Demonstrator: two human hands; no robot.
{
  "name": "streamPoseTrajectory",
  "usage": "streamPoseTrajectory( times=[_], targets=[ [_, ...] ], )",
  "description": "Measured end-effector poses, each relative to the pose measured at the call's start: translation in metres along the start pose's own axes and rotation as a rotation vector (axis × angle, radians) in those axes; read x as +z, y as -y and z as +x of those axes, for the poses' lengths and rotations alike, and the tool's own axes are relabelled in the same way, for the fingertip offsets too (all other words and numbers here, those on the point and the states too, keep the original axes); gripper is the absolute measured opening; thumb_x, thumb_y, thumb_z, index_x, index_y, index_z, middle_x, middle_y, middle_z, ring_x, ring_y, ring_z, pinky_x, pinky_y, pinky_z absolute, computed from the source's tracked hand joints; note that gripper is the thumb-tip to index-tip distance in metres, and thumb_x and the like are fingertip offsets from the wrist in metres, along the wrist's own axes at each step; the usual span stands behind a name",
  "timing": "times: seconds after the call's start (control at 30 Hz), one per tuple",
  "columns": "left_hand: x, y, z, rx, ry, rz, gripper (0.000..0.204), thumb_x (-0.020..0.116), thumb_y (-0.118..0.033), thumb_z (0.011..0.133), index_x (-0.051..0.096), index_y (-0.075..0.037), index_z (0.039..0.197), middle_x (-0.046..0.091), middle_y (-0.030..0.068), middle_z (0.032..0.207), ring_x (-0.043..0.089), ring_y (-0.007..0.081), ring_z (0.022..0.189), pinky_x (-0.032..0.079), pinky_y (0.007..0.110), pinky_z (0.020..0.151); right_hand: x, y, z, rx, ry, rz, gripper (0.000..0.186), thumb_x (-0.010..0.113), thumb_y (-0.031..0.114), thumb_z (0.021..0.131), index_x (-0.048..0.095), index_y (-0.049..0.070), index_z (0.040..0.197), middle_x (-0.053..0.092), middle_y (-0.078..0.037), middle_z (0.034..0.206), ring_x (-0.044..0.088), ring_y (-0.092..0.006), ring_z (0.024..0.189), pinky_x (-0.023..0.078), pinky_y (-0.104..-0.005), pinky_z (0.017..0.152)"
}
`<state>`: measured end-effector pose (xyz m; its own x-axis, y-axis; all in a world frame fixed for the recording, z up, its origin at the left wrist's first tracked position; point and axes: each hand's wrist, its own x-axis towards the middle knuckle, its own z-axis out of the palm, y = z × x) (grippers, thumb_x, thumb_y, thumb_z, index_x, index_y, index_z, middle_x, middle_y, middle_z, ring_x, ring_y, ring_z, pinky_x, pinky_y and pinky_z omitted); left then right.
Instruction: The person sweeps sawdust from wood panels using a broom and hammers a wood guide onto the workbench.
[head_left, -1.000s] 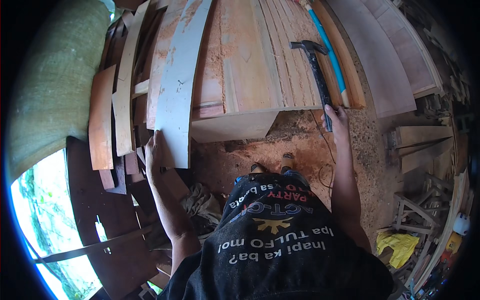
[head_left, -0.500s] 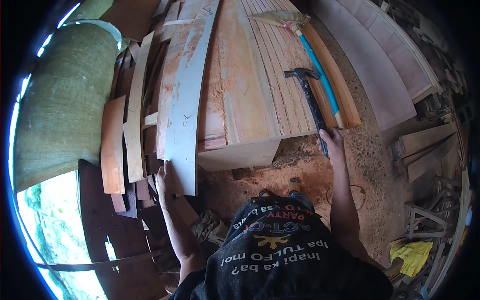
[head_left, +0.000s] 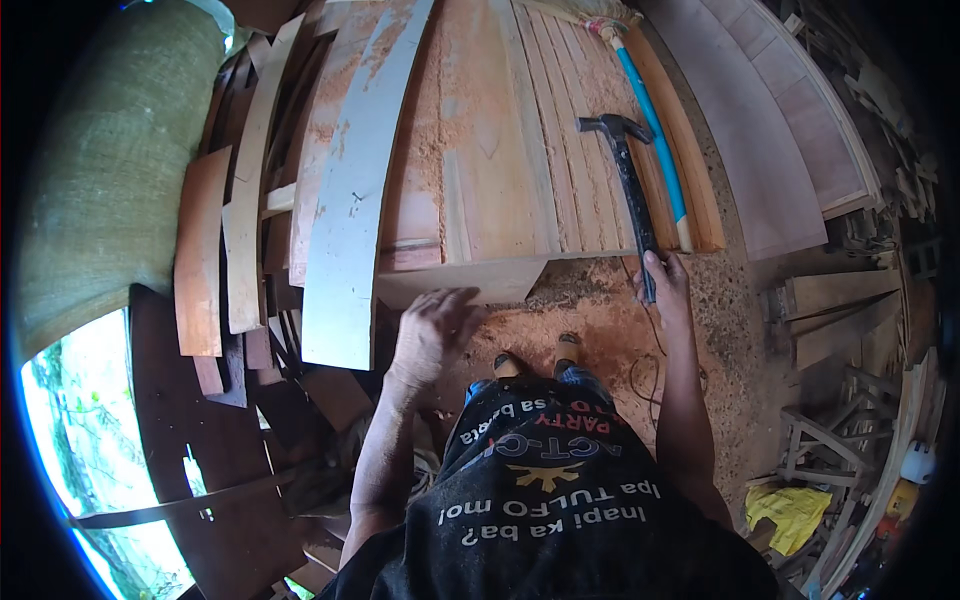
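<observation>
My right hand (head_left: pixel 668 280) grips a black claw hammer (head_left: pixel 629 185) by the lower end of its handle; the head points away from me, over the grooved boards. My left hand (head_left: pixel 435 335) hangs in the air just past the near end of a long pale board (head_left: pixel 345 240), fingers loosely stretched out and holding nothing. A bent nail (head_left: pixel 357 196) sticks up from that board. Beneath the pale board lies a wide wooden worktop (head_left: pixel 490 190) strewn with sawdust. Beside the hammer rests a broom (head_left: pixel 655 140) with a teal handle.
Several loose planks (head_left: pixel 245 250) stick out at the left, near a big greenish roll (head_left: pixel 120 180). On the right lean large panels (head_left: pixel 735 140) and stacked offcuts (head_left: pixel 845 310). A yellow sack (head_left: pixel 788 515) lies lower right. Sawdust covers the floor (head_left: pixel 600 310).
My left hand has let go of the pale board's near end and moved right, in front of my body. The hammer stays in my right hand. The view has shifted slightly.
</observation>
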<state>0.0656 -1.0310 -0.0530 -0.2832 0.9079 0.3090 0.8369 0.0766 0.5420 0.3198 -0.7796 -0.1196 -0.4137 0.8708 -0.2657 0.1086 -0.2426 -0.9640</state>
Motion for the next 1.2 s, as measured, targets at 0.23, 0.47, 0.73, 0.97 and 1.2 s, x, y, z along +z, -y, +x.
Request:
streamPoseTrajectory(
  times=[0.23,0.47,0.73,0.97,1.2],
  targets=[
    [0.138,0.084,-0.134,-0.558,0.493,-0.311,0.027,0.059,-0.028,0.087,0.064,-0.006,0.102,0.067,0.0167,0.093,0.065,0.0339,0.086,0.052,0.040,0.073,0.007,0.008,-0.003,-0.040,-0.102,-0.102,0.034,0.063,0.036,0.088,0.054,0.003,0.093,0.055,-0.002,0.064,0.049,-0.0074,0.046,0.038,-0.0204,0.040],
    [0.138,0.131,-0.279,-1.551,0.735,-0.353,0.020,0.053,-0.024,0.086,0.064,-0.007,0.089,0.065,0.0139,0.077,0.066,0.0304,0.080,0.052,0.040,0.064,0.001,-0.001,0.006,-0.017,-0.113,-0.022,0.033,0.067,0.036,0.085,0.052,0.006,0.087,0.056,-0.004,0.063,0.051,-0.0080,0.045,0.039,-0.0197,0.040],
    [0.145,0.176,-0.251,-0.824,0.719,-0.167,0.022,0.055,-0.025,0.082,0.065,-0.006,0.089,0.064,0.0148,0.082,0.064,0.0315,0.078,0.051,0.040,0.065,-0.002,-0.005,0.023,-0.016,-0.204,-0.140,0.038,0.070,0.039,0.081,0.053,0.005,0.083,0.056,-0.003,0.060,0.052,-0.0082,0.044,0.038,-0.0198,0.037],
    [0.153,0.161,-0.201,-0.941,0.385,-0.254,0.033,0.054,-0.033,0.085,0.066,-0.005,0.098,0.064,0.0188,0.103,0.062,0.0329,0.096,0.049,0.040,0.081,0.010,0.004,0.004,0.046,-0.120,-0.036,0.040,0.067,0.043,0.083,0.051,0.006,0.087,0.058,-0.004,0.061,0.053,-0.0087,0.044,0.039,-0.0212,0.035],
    [0.216,0.133,-0.331,-0.548,0.819,0.207,0.023,0.051,-0.026,0.084,0.065,-0.010,0.093,0.064,0.0140,0.102,0.061,0.0316,0.097,0.051,0.044,0.078,0.013,0.013,0.008,0.034,0.041,-0.024,0.041,0.067,0.044,0.083,0.049,0.007,0.086,0.057,-0.004,0.061,0.053,-0.0098,0.043,0.039,-0.0215,0.035]
  ],
)
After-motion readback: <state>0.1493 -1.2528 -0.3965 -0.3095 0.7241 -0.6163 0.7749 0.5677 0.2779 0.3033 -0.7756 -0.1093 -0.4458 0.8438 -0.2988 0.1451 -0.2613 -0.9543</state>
